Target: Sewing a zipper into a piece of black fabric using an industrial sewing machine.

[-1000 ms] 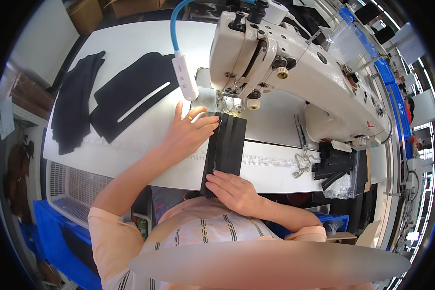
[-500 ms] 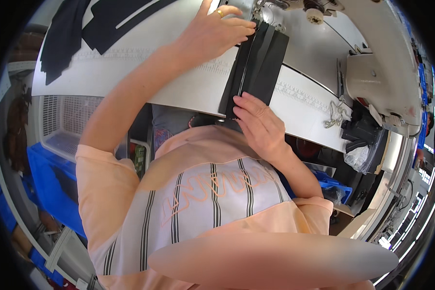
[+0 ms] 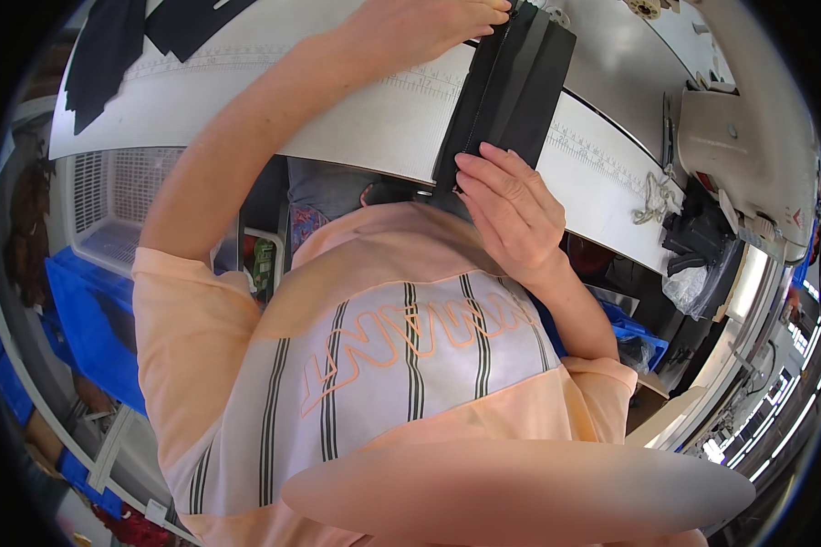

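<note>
A long black fabric strip (image 3: 531, 100) lies lengthwise across the white work table, with a thin, finely toothed line like a zipper running along it. At its far end my left hand (image 3: 420, 27) is partly cut off by the top of the picture; its fingertips are drawn together at the strip's left edge. My right hand (image 3: 518, 208) holds the near end by the table's front edge, fingers together on top and thumb at the left side. Beside the far end a round metal part (image 3: 559, 16) of the sewing machine (image 3: 748, 137) shows; the needle area is out of view.
Black cut pieces (image 3: 105, 64) lie at the far left of the table (image 3: 219, 100), which carries a printed ruler. A tangled pale cord (image 3: 655, 199) and black items (image 3: 702, 223) sit right. A white mesh basket (image 3: 109, 205) and blue bin (image 3: 96, 319) stand below left.
The whole view has shifted, so the table and strip sit higher and more to the right. Both hands keep their places at the strip's two ends, and more of the left hand is cut off.
</note>
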`<move>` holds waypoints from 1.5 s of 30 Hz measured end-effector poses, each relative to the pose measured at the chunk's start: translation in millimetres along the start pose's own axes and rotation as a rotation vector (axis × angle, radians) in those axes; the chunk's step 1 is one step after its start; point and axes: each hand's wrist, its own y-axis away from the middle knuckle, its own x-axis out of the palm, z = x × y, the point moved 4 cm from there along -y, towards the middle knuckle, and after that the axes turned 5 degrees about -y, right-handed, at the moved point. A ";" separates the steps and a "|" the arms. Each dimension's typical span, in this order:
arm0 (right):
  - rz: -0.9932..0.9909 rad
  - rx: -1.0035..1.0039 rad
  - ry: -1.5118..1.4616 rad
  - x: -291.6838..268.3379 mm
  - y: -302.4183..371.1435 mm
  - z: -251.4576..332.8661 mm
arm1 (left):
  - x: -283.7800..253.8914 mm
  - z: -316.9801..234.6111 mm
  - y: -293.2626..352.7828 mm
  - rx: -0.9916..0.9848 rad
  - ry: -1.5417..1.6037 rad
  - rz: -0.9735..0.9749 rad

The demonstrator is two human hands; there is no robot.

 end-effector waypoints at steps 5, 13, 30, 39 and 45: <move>0.008 -0.010 0.030 -0.1 0.4 -2.4 | -4.3 5.1 -5.2 0.003 0.045 0.086; 0.172 0.092 -0.061 -22.1 -25.8 -28.1 | -26.2 2.1 -1.7 0.125 0.025 0.098; 0.099 0.155 0.213 -6.0 -75.5 -110.9 | -26.1 2.0 0.5 0.048 0.194 0.200; 0.061 0.095 0.216 -7.9 -76.6 -110.9 | -22.5 5.7 -1.6 0.037 0.156 0.195; 0.099 0.056 0.284 -9.6 -69.8 -100.2 | -21.8 4.3 0.8 0.052 0.136 0.167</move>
